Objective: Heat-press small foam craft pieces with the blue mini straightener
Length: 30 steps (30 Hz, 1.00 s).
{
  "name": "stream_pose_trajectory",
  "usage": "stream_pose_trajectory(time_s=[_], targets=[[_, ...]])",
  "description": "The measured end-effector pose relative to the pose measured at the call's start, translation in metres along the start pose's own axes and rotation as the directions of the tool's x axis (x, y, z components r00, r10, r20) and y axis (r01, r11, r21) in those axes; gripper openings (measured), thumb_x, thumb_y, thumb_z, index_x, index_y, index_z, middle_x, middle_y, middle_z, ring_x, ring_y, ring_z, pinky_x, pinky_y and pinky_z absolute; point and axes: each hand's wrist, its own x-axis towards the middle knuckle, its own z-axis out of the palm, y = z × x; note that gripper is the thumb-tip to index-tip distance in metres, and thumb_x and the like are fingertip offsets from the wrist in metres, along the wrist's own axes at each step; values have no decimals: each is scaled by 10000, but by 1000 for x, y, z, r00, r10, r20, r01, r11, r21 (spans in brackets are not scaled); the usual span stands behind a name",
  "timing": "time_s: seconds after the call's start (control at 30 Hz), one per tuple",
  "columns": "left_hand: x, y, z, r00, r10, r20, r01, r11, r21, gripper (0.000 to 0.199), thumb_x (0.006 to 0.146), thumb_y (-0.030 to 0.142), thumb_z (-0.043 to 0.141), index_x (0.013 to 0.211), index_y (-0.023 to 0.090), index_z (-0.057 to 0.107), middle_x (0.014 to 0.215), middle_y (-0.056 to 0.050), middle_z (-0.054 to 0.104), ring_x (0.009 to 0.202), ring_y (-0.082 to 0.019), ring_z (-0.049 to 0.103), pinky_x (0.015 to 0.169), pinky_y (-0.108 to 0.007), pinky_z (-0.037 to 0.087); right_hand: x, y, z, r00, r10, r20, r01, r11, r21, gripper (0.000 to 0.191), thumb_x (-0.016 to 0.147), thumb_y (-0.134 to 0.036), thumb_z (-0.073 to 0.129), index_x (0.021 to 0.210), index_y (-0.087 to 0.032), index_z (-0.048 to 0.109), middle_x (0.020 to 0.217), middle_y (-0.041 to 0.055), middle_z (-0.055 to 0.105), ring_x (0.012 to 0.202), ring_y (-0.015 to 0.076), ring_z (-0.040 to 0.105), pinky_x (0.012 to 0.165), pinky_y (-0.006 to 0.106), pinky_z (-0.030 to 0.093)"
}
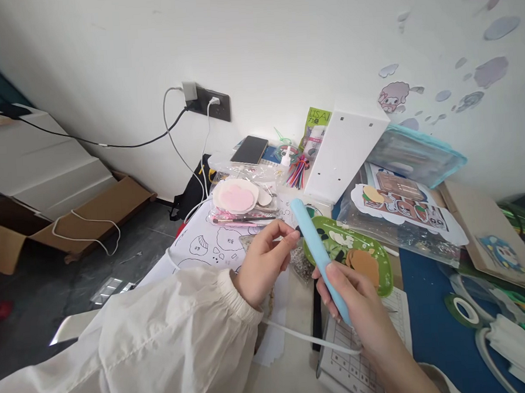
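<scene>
My right hand (349,291) is closed around a light blue rod-shaped tool (311,232) with a rounded end, which tilts up and to the left. Close by on the left, my left hand (268,258) pinches a small dark piece (298,230) between thumb and fingertip, beside the rod's upper part. Beneath and behind the rod sits a green tray (388,284) holding brown, white and black cut-out pieces. A white cable (314,339) runs across below my hands; its right end goes out of sight behind my right wrist.
Pink and white cut-outs (235,197) lie on plastic bags at the back. A white box (346,151) stands by the wall. Bagged paper cut-outs (404,204), a green tape roll (462,310) and a blue mat (428,328) are at right. Printed sheets (195,247) cover the left side.
</scene>
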Motion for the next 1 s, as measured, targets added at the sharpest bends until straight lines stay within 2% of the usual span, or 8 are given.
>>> stream_pose_trajectory(time_s=[0.1,0.3,0.5,0.73,0.83,1.0], targets=[[-1,1,0,1000,5,17,-5,1000,9,211,826,345,565,732,186,463,487,103,312,405,-38,291,400,-173,225,0,0,0,1000,-3,-12,3,999,-32,430,819,-593,498,733,-181,588,554,-35,452,424,74,360,434,239,280],[-2,3,1,1000,27,5,-27,998,52,176,836,338,533,772,183,481,556,85,358,420,-40,291,411,-191,223,-1,1,-1,1000,-4,-24,2,998,-64,428,820,-584,506,726,-175,591,549,-31,456,424,69,364,426,235,270],[-3,2,2,999,37,-9,-36,999,33,196,834,344,538,742,195,450,473,104,312,398,-48,263,415,-191,209,-2,2,1,999,-13,-36,11,999,-51,425,823,-577,510,698,-178,584,545,-31,449,434,70,365,432,232,279],[-1,-1,-2,998,-35,-45,34,999,-38,185,827,320,528,728,205,423,427,108,311,382,-51,269,398,-181,192,0,-1,-8,979,-73,-189,80,996,31,379,851,-546,491,752,-198,607,528,-32,448,428,86,354,432,240,295],[0,-1,-2,997,-64,-42,61,996,-70,198,818,325,542,718,202,424,440,109,316,371,-45,275,387,-179,195,1,-2,-7,989,-77,-130,82,996,28,393,845,-565,483,748,-201,591,538,-33,455,432,91,353,446,248,294],[0,0,1,998,-45,-50,39,994,-104,224,794,345,582,707,190,446,508,95,387,368,-28,287,374,-176,196,1,0,-1,999,-15,-47,15,1000,-10,441,805,-614,504,734,-187,587,549,-35,452,429,82,356,442,245,279]])
